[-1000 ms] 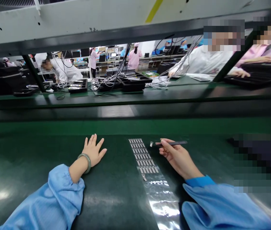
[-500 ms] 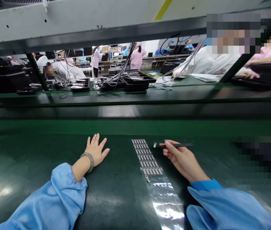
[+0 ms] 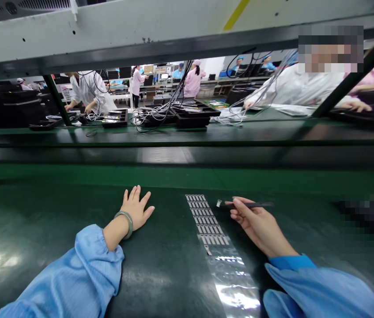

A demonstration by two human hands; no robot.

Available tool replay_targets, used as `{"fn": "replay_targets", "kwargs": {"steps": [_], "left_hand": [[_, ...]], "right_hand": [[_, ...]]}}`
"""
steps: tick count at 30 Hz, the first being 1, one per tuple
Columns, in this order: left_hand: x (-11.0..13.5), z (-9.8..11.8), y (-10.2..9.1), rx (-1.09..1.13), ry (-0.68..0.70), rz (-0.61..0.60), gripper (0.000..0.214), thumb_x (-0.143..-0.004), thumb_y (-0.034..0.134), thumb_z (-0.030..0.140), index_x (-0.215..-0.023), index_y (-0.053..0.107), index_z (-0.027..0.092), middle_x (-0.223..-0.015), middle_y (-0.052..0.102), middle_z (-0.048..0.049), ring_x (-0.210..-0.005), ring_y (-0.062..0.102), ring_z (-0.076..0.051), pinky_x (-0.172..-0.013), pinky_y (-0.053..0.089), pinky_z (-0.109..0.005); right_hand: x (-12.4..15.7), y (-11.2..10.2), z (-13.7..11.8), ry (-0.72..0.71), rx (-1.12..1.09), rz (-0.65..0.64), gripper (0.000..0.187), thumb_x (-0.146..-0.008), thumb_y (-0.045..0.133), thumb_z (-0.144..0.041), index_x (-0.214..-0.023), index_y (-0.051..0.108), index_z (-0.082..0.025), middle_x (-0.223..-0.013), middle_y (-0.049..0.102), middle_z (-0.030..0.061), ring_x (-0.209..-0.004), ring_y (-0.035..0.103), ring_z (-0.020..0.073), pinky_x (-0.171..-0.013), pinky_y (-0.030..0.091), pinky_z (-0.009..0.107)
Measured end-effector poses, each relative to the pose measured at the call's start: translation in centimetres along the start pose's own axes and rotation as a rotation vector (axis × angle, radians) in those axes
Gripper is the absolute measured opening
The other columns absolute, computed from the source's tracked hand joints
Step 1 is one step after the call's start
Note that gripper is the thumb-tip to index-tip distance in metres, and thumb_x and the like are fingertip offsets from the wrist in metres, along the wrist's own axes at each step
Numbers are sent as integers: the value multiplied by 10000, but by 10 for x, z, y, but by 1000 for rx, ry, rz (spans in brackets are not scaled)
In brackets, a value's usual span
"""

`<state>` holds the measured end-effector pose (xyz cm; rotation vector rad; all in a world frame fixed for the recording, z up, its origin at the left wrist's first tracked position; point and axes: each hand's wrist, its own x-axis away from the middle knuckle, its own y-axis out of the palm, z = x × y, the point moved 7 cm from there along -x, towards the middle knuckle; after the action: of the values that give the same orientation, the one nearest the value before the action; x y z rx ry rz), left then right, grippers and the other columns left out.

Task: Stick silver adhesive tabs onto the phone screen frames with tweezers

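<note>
Tweezers (image 3: 251, 204) are pinched by the right hand (image 3: 261, 227); left fingers (image 3: 136, 203) are spread at 11 o'clock; a slip could dislodge the strip's parts (image 3: 206, 221).

On my feed the left hand (image 3: 136, 208) lies flat with its fingers spread on the green counter (image 3: 34, 212), a pale bangle (image 3: 123, 220) around its wrist. The right hand (image 3: 259, 226) pinches dark tweezers (image 3: 251, 204) with a small pale part (image 3: 219, 203) at their tip. It hovers just beside a strip of small metal parts (image 3: 206, 221) on clear film (image 3: 233, 282), which runs between the two hands. Blue sleeves (image 3: 74, 276) cover both forearms. Beyond a dark ledge (image 3: 187, 155), a co-worker in a white coat (image 3: 299, 86) reaches across a far counter (image 3: 187, 136), near black trays (image 3: 191, 121) tangled with cables (image 3: 156, 115). A blurred dark object (image 3: 368, 216) sits at the right, too smeared for me to tell what it is.
</note>
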<state>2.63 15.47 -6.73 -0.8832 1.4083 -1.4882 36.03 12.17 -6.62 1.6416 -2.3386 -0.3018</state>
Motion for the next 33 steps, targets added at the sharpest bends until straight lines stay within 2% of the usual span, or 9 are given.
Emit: {"fn": "replay_targets", "kwargs": {"steps": [13,21,28,33], "left_hand": [[1,1,-5,20,-4,-11,583,-888,253,554,-1390,292,260,-1492,179,-101,-1368,108,-295,-1082,69,-529],[0,1,-9,38,-1,-15,597,-883,248,566,-1391,283,254,-1490,180,-110,-1369,101,-295,-1078,73,-538],[2,3,-12,50,8,-19,595,-888,244,564,-1393,274,250,-1493,164,-116,-1369,96,-301,-1077,73,-540],[2,2,-11,60,2,-20,589,-888,254,558,-1390,279,251,-1495,160,-111,-1369,90,-300,-1078,64,-542]], "right_hand": [[-1,-1,1,17,47,12,153,-675,736,-227,-816,685,-193,-813,641,46,-576,565,89,-517,522,108],[-10,-7,7,66,60,81,203,-562,778,-233,-749,704,-209,-829,619,88,-565,556,102,-510,530,103],[-25,-23,18,12,96,70,165,-586,790,-267,-732,713,-255,-846,598,109,-601,577,122,-537,533,136],[-24,-21,17,18,102,54,165,-580,795,-290,-718,710,-261,-843,594,106,-590,568,136,-501,547,171]]}}
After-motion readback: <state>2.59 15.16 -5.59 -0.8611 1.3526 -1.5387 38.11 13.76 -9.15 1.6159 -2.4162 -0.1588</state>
